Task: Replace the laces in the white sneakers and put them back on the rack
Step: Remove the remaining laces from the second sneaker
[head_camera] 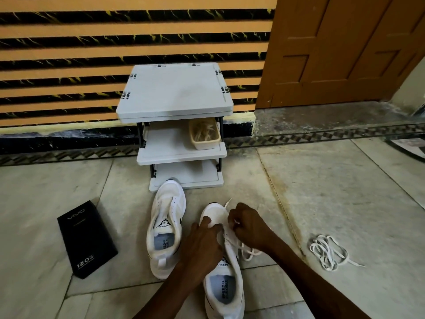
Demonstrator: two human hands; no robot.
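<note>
Two white sneakers stand on the floor in front of a grey three-shelf rack (174, 95). The left sneaker (166, 229) has no lace. On the right sneaker (224, 268), my left hand (202, 245) grips the upper near the eyelets, thumb lying on the toe side. My right hand (247, 226) pinches a white lace (247, 252) at the eyelets; a lace end sticks up past the toe and a loop trails to the right of the shoe. A loose bundle of white lace (328, 252) lies on the floor at the right.
A beige tub of laces (204, 134) sits on the rack's middle shelf. A black box (86, 238) lies on the floor at the left. Behind stand a striped wall and a brown door (340, 47) above a stone threshold.
</note>
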